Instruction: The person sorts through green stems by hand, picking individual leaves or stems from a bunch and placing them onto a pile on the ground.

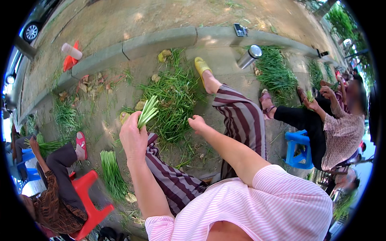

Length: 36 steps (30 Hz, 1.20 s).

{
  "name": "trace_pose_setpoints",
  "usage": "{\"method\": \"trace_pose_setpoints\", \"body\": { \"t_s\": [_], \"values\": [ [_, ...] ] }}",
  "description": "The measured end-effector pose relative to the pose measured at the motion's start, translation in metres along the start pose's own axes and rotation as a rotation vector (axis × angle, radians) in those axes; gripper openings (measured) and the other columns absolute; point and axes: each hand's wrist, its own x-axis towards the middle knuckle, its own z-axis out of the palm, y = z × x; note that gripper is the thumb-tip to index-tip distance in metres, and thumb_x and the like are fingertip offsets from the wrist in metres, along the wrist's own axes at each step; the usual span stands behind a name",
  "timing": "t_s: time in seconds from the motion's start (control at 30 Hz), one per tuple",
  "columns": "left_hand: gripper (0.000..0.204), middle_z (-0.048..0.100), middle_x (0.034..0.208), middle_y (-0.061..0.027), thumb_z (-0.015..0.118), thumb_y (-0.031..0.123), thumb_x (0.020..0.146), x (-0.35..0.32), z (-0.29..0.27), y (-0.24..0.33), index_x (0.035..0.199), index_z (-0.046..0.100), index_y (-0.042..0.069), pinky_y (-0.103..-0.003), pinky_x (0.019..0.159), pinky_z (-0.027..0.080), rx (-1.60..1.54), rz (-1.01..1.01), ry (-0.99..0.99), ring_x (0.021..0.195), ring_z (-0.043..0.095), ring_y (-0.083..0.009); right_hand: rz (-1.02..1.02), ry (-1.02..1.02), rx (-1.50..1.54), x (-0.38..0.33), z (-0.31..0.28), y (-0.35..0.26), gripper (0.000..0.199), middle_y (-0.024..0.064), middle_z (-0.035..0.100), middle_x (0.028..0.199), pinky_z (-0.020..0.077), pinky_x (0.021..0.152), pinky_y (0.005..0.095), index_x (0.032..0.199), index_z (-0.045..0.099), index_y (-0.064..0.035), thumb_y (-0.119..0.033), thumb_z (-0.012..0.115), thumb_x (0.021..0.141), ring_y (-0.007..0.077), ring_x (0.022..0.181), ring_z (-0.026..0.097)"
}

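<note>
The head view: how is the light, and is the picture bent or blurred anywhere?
In the head view, fisheye bending turns the curb into an arc; in the head view, sun patches dapple the ground and the metal flask shines; in the head view, the left hand and its green stalks look fairly clear, while the picture's rim is softer, with blue fringes.

The left hand [134, 138] covers the lower ends of the green stalks [148, 111] and, behind them, most of the left yellow slipper [124, 117]. Whether the right hand [196, 123] pinches anything is too small to tell. The dark car [35, 25] at far left and the near-left seated person [60, 197] are cut off by the round edge. The face of the seated person on the right is blurred.
</note>
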Motion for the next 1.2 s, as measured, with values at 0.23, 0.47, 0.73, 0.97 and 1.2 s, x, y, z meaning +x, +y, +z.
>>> {"method": "trace_pose_setpoints", "body": {
  "t_s": [0.23,0.47,0.73,0.97,1.2],
  "values": [
    [0.034,0.066,0.095,-0.0090,0.058,-0.005,0.077,-0.030,-0.005,0.032,0.109,0.063,0.005,-0.035,0.079,0.050,-0.396,0.045,0.368,0.087,0.065,-0.0255,-0.073,-0.208,0.216,-0.089,-0.028,-0.027,0.050,0.0121,0.054,0.135,0.0562,0.083,0.0456,0.135,0.051,-0.0093,-0.035,0.058,0.093,0.0298,0.120,0.055],
    [0.020,0.056,0.071,0.0005,0.054,0.017,0.100,-0.064,-0.071,0.097,0.109,0.062,0.000,-0.022,0.070,0.047,-1.199,-0.099,0.600,0.063,0.046,-0.0043,-0.197,-0.270,0.328,-0.142,-0.070,-0.019,0.042,0.0095,0.056,0.127,0.0575,0.081,0.0437,0.130,0.056,-0.0096,-0.031,0.058,0.094,0.0249,0.112,0.056],
    [0.025,0.053,0.074,0.0015,0.060,0.024,0.097,-0.102,-0.106,0.094,0.111,0.060,0.004,-0.029,0.074,0.049,-1.771,-0.121,0.413,0.064,0.048,-0.0077,-0.270,-0.346,0.400,-0.205,-0.100,-0.015,0.039,0.0108,0.050,0.130,0.0577,0.078,0.0439,0.130,0.048,-0.0021,-0.021,0.053,0.096,0.0236,0.115,0.053],
    [0.021,0.059,0.079,0.0013,0.059,0.025,0.097,-0.091,-0.088,0.040,0.108,0.061,0.007,-0.033,0.081,0.052,-2.095,-0.319,0.251,0.069,0.054,-0.0105,-0.495,-0.269,0.503,-0.211,-0.129,-0.054,0.029,0.0047,0.058,0.105,0.0533,0.070,0.0334,0.118,0.057,-0.0059,-0.027,0.053,0.099,0.0139,0.078,0.055],
    [0.019,0.065,0.084,-0.0061,0.055,0.020,0.099,-0.044,-0.057,0.003,0.102,0.062,0.002,-0.039,0.087,0.053,-2.249,-0.428,0.282,0.069,0.061,-0.0180,-0.679,0.003,0.562,-0.204,-0.177,-0.082,0.025,-0.0023,0.061,0.105,0.0497,0.079,0.0301,0.114,0.063,-0.0109,-0.028,0.058,0.096,0.0086,0.094,0.056]
  ]
}}
